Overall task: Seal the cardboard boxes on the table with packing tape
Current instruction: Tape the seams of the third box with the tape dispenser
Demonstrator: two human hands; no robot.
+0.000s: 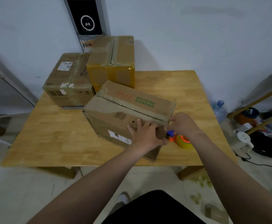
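Box [125,109] corner under left hand [146,135], right hand [183,123]

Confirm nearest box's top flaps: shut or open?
Shut. On the nearest box, both top flaps lie flat and meet at a seam; the left hand rests spread on its near corner. Tape coverage of the seam: cannot tell.

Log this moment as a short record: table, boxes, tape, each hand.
table: wooden table, three cardboard boxes on it
front: near box, set at an angle
back: left box beside yellow-taped box
left hand: left hand, fingers spread flat on the near box's end
right hand: right hand at that box's right corner; grip unclear
tape: tape dispenser on the table below the right hand
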